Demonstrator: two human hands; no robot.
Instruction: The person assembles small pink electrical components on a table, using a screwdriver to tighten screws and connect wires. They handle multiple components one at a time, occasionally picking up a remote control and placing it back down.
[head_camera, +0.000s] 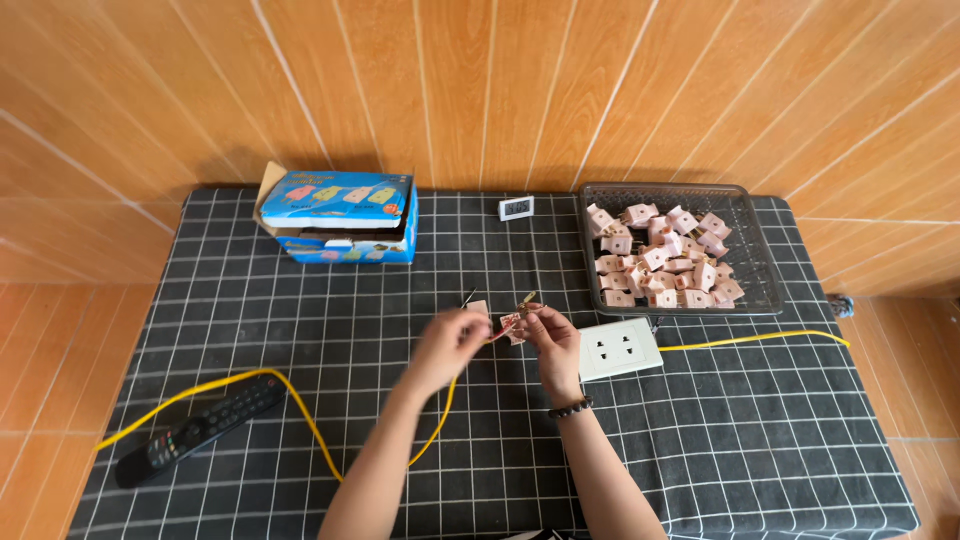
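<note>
Pink plug part (510, 325): I see it pinched in my right hand (548, 338), above the counter (700, 440).
Left hand (447, 343): clenched on the yellow cable (300, 415) end, I judge.
Risk: wire slips loose if my pinch eases.

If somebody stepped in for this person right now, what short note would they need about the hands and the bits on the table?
Left hand: raised over the cloth, fingers pinched on the end of the yellow cable.
Right hand: holds a small pink plug part against that cable end.
Another plug piece lies just behind the hands.
The wire basket at the right holds a heap of pink plugs.
The white socket block sits beside the right hand, on its own yellow lead.
Done: cannot tell.
Left: the part in hand is not closed up.
</note>
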